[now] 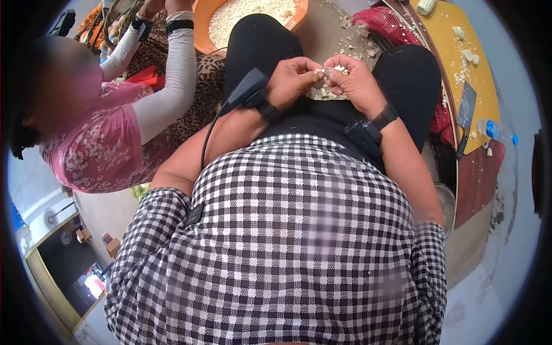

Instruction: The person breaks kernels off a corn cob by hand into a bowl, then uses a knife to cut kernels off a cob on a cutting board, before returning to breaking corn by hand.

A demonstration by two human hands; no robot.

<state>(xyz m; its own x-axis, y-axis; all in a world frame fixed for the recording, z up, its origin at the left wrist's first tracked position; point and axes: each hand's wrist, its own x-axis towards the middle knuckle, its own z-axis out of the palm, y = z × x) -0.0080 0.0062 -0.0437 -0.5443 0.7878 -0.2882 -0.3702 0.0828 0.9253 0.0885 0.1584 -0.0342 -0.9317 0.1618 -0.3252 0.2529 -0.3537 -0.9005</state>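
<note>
My left hand (293,79) and my right hand (352,81) meet between my knees, fingertips close together. Each hand is closed in a pinch around small pale pieces (339,69), which look like kernels or bits of a cob; the exact shape is mostly hidden by the fingers. More pale pieces show just beneath the hands, in the gap above my dark trousers. Both wrists carry black straps with devices.
Beyond my left knee stands an orange basin (300,12) of pale kernels. A co-worker in pink sits at left. At right, a yellow board (440,26) holds a cleaver (466,106), a plastic bottle (492,130) and pale scraps. A red mesh bag (384,24) lies beside it.
</note>
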